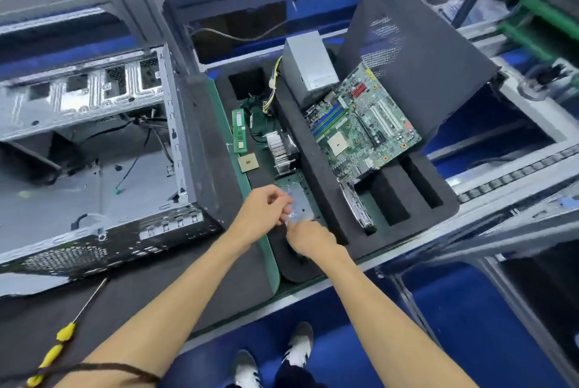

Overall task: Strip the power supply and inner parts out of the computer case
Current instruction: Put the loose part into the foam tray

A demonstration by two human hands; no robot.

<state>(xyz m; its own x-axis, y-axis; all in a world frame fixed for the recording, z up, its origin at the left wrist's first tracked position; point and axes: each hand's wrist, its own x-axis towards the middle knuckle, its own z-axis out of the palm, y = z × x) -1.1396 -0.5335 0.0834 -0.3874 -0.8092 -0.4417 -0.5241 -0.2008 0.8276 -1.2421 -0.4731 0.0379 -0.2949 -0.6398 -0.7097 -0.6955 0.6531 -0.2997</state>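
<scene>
My view of the work room

I see a blue floor (463, 303) at the bottom, a dark table top (150, 287) at lower left, and grey metal rails (507, 174) running along the right side.

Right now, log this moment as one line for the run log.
stage: sorting parts | both hands: on flat silver drive in black foam tray | out: green motherboard, grey power supply | grey metal case: stripped

No text, label, brand or number is sharp enough to read.

Yellow-handled screwdriver (56, 347) on black mat (131, 296)
</scene>
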